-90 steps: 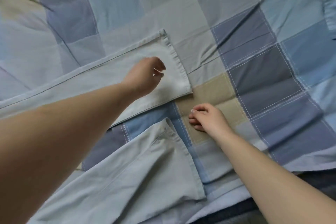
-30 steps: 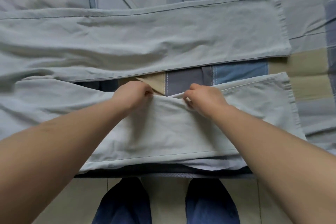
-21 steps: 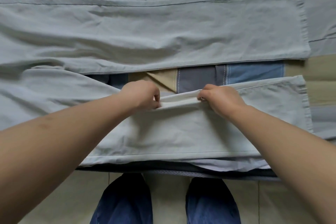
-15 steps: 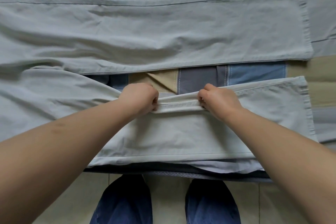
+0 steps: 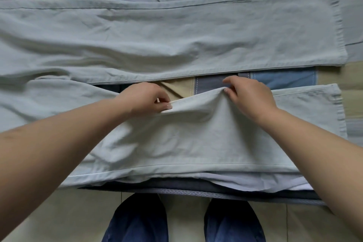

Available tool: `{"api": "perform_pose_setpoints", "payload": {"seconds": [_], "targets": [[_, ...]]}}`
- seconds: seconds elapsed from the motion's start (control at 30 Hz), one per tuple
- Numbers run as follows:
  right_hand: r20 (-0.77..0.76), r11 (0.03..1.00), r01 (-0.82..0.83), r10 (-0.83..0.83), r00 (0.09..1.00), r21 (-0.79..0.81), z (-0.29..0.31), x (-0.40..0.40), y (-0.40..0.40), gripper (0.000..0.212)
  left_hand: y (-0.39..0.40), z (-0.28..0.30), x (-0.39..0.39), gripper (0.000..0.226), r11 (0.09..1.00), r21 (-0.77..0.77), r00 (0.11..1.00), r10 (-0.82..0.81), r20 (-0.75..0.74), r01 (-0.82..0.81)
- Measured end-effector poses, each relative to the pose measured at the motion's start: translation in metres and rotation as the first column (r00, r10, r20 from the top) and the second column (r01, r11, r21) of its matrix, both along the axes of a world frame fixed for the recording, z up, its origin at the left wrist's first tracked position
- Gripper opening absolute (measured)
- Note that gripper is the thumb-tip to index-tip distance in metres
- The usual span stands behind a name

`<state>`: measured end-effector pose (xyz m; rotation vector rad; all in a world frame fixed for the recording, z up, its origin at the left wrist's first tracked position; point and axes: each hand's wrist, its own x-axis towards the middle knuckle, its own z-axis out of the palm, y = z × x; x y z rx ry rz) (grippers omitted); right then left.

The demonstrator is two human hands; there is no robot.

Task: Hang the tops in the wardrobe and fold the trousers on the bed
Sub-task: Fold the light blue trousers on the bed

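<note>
Since half a second ago, your right hand (image 5: 250, 97) has lifted its pinch of cloth higher and further from you, raising a peak in the near leg of the pale trousers (image 5: 176, 31). From the head view, your left hand (image 5: 146, 99) pinches the same inner edge just beside the right. Beyond both hands the far leg lies flat across the patchwork bedcover (image 5: 284, 80), hem to your right. Below your wrists, two blue slippers (image 5: 137, 220) stand on the floor.
</note>
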<state>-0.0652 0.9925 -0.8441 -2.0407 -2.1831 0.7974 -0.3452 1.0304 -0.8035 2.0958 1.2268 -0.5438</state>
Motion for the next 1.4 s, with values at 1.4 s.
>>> {"api": "perform_pose_setpoints", "payload": {"seconds": [1.4], "targets": [[0.339, 0.986, 0.099, -0.047, 0.939, -0.136, -0.01, 0.076, 0.012, 0.027, 0.022, -0.02, 0.001, 0.032, 0.929, 0.333, 0.971, 0.211, -0.115, -0.162]]}}
